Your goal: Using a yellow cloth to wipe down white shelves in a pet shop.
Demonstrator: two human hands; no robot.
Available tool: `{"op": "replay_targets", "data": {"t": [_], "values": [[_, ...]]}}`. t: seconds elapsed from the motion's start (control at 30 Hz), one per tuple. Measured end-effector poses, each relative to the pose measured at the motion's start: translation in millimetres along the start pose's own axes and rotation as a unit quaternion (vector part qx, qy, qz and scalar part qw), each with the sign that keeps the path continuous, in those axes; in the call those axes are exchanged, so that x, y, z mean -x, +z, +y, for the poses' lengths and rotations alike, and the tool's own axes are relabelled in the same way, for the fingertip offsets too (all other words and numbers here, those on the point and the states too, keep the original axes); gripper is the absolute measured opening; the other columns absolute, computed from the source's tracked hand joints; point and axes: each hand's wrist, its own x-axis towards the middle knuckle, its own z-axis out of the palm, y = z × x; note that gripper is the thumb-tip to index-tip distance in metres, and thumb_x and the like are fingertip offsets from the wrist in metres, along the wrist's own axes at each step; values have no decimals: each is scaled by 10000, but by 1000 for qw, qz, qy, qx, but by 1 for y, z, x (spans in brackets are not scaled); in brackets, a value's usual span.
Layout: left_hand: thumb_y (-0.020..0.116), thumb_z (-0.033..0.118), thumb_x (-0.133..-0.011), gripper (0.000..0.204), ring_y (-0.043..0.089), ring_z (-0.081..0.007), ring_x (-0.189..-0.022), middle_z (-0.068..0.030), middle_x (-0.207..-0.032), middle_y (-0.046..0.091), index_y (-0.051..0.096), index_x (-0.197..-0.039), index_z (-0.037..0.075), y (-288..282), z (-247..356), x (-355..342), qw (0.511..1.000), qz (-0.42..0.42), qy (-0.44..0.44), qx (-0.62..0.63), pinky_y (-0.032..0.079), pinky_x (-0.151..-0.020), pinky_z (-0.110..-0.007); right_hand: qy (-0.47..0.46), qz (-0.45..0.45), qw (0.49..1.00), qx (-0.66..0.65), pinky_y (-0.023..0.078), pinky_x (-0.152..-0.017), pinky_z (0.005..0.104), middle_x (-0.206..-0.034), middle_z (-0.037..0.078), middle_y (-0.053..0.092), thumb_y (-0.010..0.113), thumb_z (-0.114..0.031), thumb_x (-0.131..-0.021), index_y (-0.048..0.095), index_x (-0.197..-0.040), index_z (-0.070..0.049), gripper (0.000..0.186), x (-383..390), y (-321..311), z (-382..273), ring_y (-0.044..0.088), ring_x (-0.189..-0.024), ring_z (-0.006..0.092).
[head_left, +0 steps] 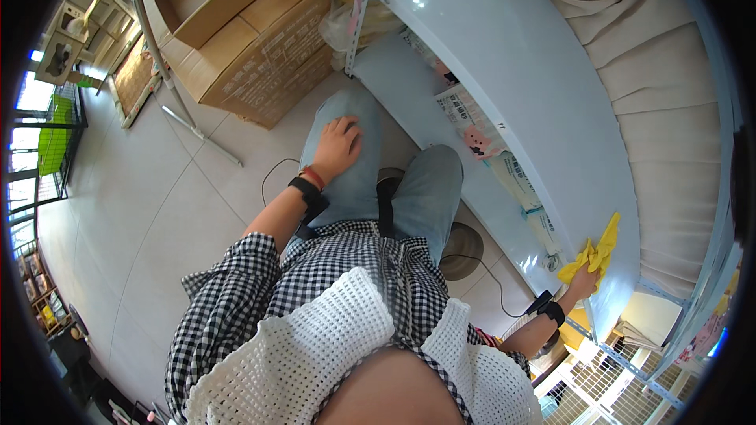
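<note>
My right hand (581, 282) is closed on a yellow cloth (592, 256), pressed to the near right end of a light blue-grey metal shelf (504, 71). Part of the cloth spreads past my fingers toward the shelf's back. Its fingers are partly hidden under the folds. On my bent left knee rests my left hand (340, 145), empty, with the fingers lying over the jeans. A dark band and a red bracelet circle the left wrist, and another dark band is on the right wrist.
Below the upper shelf, a lower shelf (394, 83) carries several printed packages (472, 122). Cardboard boxes (260, 63) stand at the far left, near a metal pole (177, 94). Beige draped fabric (630, 71) hangs behind the shelf. A white wire cage (606, 378) is at the lower right.
</note>
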Motion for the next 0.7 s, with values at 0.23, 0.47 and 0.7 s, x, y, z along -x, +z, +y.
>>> {"op": "replay_targets", "data": {"t": [0.23, 0.47, 0.7], "values": [[579, 82, -713, 118, 485, -263, -982, -60, -1061, 527, 565, -830, 72, 2, -6, 1, 999, -2, -19, 36, 386, -824, -369, -41, 28, 999, -12, 334, -936, 457, -1301, 37, 455, 326, -598, -812, 436, -1285, -232, 609, -1, -1, 1, 447, -1114, 358], [579, 78, -724, 108, 482, -264, -998, -65, -1077, 526, 564, -830, 70, -1, -5, 5, 999, -3, -33, 33, 386, -860, -365, -16, 7, 1000, 5, 350, -922, 461, -1310, 27, 443, 315, -593, -822, 386, -1319, -237, 615, 2, -5, -7, 462, -1115, 330], [574, 87, -727, 102, 478, -262, -996, -65, -1086, 521, 564, -827, 73, 2, -3, 12, 998, -1, -35, 42, 384, -858, -365, -97, 32, 995, 14, 377, -897, 454, -1281, 78, 468, 402, -524, -833, 440, -1281, -146, 587, -4, 6, 7, 491, -1094, 303]]}}
